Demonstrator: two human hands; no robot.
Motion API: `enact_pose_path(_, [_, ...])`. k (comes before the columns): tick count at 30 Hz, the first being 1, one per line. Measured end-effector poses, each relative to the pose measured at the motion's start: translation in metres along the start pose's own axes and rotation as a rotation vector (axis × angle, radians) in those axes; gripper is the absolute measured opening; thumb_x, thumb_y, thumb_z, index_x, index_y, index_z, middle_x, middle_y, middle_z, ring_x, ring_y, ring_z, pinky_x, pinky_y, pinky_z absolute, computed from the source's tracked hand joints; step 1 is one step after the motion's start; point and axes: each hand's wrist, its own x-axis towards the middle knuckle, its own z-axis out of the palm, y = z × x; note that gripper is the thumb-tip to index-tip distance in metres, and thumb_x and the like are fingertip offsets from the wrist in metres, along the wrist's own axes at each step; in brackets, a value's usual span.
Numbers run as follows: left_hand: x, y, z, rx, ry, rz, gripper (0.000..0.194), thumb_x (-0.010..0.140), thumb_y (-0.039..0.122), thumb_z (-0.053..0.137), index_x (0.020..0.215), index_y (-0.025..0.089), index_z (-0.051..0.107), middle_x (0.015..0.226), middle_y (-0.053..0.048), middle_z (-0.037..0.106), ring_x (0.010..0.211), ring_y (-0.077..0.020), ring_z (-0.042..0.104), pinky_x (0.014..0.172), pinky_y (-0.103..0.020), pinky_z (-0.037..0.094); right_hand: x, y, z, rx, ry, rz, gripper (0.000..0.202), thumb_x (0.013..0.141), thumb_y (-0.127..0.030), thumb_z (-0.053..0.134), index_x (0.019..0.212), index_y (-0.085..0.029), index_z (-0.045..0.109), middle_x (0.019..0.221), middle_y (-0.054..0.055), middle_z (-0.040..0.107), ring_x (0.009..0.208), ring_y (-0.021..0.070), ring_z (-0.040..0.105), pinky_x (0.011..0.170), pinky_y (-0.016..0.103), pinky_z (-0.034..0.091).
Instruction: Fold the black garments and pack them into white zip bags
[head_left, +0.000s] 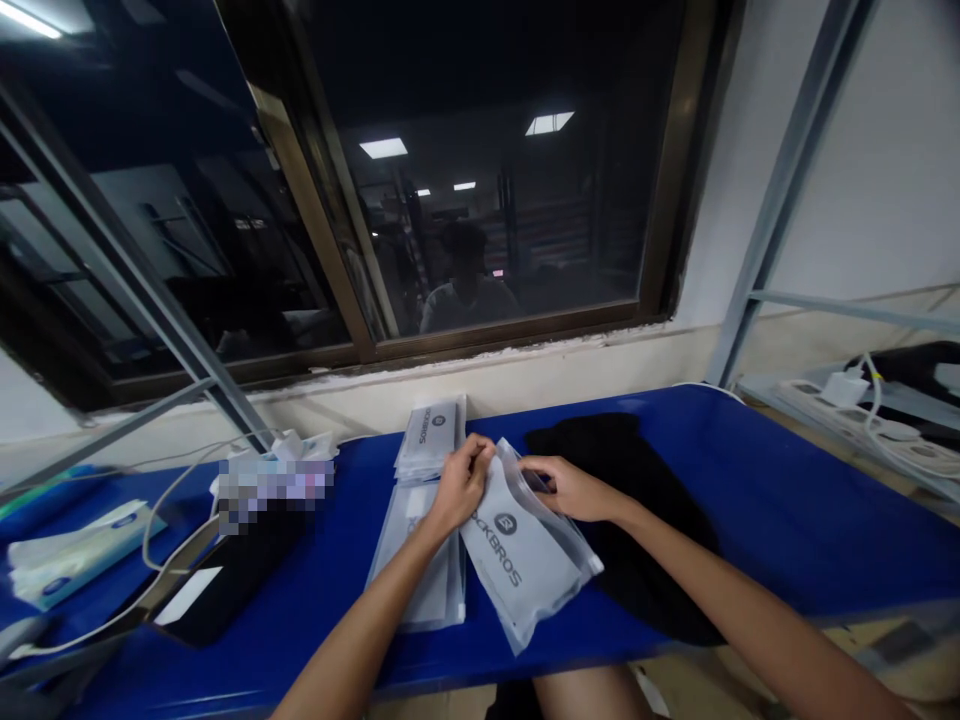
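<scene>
Above the near middle of the blue tabletop [795, 510], a translucent zip bag [517, 560] is held at a slant, its open mouth toward the window [510, 180] and its face, printed with a round emblem and dark lettering, turned up. The left hand [463, 482] is closed in a pinch, thumb against curled fingers, on the upper left corner of the bag. The right hand [576, 488] lies at the opposite side of the mouth, its fingers bent at the opening; the fingertips are partly hidden, so that their spread and grip cannot be told. To the left of the held bag, and partly beneath the left forearm, lie further flat bags [409, 560]; beyond them, nearer the wall, is a stack of printed bags [429, 437]. To the right, a heap of black fabric [660, 540] extends beneath the right forearm. At the far left are a tissue pack [90, 560], a white cable [150, 520] and a dark object with a white label [189, 596]. Beyond the right end, a power strip [892, 430] rests on a shelf.
</scene>
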Motion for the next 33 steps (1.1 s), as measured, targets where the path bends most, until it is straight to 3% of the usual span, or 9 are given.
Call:
enact_pose_path(6, [0.006, -0.002, -0.007, 0.012, -0.126, -0.006, 0.03, 0.1, 0.043, 0.048, 0.091, 0.018, 0.063, 0.073, 0.001, 0.059, 0.063, -0.0136, 0.049, 0.063, -0.026, 0.036, -0.003, -0.021, -0.012, -0.052, 0.155, -0.097, 0.024, 0.081, -0.036, 0.076, 0.08, -0.018, 0.061, 0.116, 0.01, 0.061, 0.098, 0.0213, 0.061, 0.079, 0.032, 0.052])
enact_pose_path(10, [0.014, -0.003, -0.024, -0.149, -0.145, -0.085, 0.036, 0.096, 0.05, 0.053, 0.087, 0.017, 0.063, 0.073, 0.0, 0.055, 0.066, -0.014, 0.047, 0.063, -0.026, 0.035, -0.021, -0.043, -0.034, 0.165, 0.344, -0.082, 0.041, 0.081, -0.047, 0.076, 0.07, -0.021, 0.046, 0.086, 0.004, 0.062, 0.076, 0.0163, 0.059, 0.063, 0.027, 0.047])
enact_pose_path(13, [0.016, -0.003, -0.036, -0.281, -0.261, -0.169, 0.039, 0.092, 0.056, 0.059, 0.087, 0.017, 0.064, 0.074, 0.0, 0.056, 0.066, -0.014, 0.047, 0.062, -0.026, 0.035, -0.035, -0.055, -0.06, 0.379, 0.039, 0.051, 0.063, 0.059, -0.067, 0.085, 0.066, -0.022, 0.043, 0.06, -0.005, 0.051, 0.048, 0.0095, 0.044, 0.045, 0.023, 0.033])
enact_pose_path(16, [0.015, -0.001, -0.043, -0.311, -0.345, -0.207, 0.041, 0.088, 0.059, 0.062, 0.087, 0.017, 0.065, 0.071, 0.0, 0.055, 0.062, -0.0133, 0.046, 0.059, -0.025, 0.033, -0.038, -0.07, -0.091, 0.195, -0.244, 0.171, 0.062, 0.05, -0.066, 0.089, 0.066, -0.02, 0.052, 0.05, -0.006, 0.048, 0.043, 0.0086, 0.04, 0.044, 0.022, 0.029])
enact_pose_path(18, [0.014, -0.001, -0.046, -0.307, -0.368, -0.208, 0.042, 0.088, 0.059, 0.062, 0.087, 0.017, 0.066, 0.069, 0.0, 0.055, 0.06, -0.013, 0.045, 0.057, -0.025, 0.032, -0.03, -0.082, -0.115, -0.046, -0.044, 0.221, 0.051, 0.063, -0.062, 0.085, 0.072, -0.02, 0.058, 0.052, -0.005, 0.052, 0.045, 0.0103, 0.044, 0.047, 0.023, 0.031])
enact_pose_path(22, [0.015, -0.001, -0.049, -0.285, -0.377, -0.182, 0.043, 0.09, 0.059, 0.06, 0.086, 0.017, 0.066, 0.064, 0.001, 0.051, 0.056, -0.0116, 0.04, 0.055, -0.025, 0.029, -0.007, -0.102, -0.172, -0.639, 0.953, 0.15, 0.027, 0.084, -0.043, 0.073, 0.085, -0.018, 0.063, 0.071, 0.003, 0.065, 0.064, 0.0169, 0.058, 0.062, 0.029, 0.04])
enact_pose_path(24, [0.015, 0.0, -0.05, -0.28, -0.363, -0.161, 0.042, 0.09, 0.058, 0.06, 0.084, 0.017, 0.065, 0.065, 0.001, 0.05, 0.057, -0.0114, 0.039, 0.056, -0.025, 0.029, 0.002, -0.108, -0.198, -0.837, 1.099, 0.134, 0.016, 0.09, -0.03, 0.068, 0.095, -0.015, 0.065, 0.088, 0.01, 0.07, 0.082, 0.0207, 0.063, 0.076, 0.034, 0.042])
enact_pose_path(28, [0.017, 0.001, -0.054, -0.24, -0.349, -0.126, 0.041, 0.09, 0.057, 0.06, 0.083, 0.017, 0.066, 0.068, 0.0, 0.053, 0.06, -0.0126, 0.042, 0.057, -0.025, 0.031, 0.0, -0.115, -0.213, -0.868, 0.925, 0.147, 0.016, 0.092, -0.022, 0.064, 0.106, -0.015, 0.066, 0.098, 0.01, 0.072, 0.092, 0.0198, 0.065, 0.085, 0.035, 0.043])
enact_pose_path(33, [0.018, 0.0, -0.055, -0.189, -0.35, -0.146, 0.038, 0.089, 0.055, 0.063, 0.087, 0.017, 0.069, 0.069, -0.001, 0.057, 0.059, -0.013, 0.045, 0.055, -0.025, 0.031, -0.059, -0.119, -0.168, -0.503, 0.228, 0.187, 0.028, 0.087, -0.044, 0.07, 0.1, -0.019, 0.071, 0.088, 0.007, 0.073, 0.077, 0.0179, 0.069, 0.069, 0.028, 0.053])
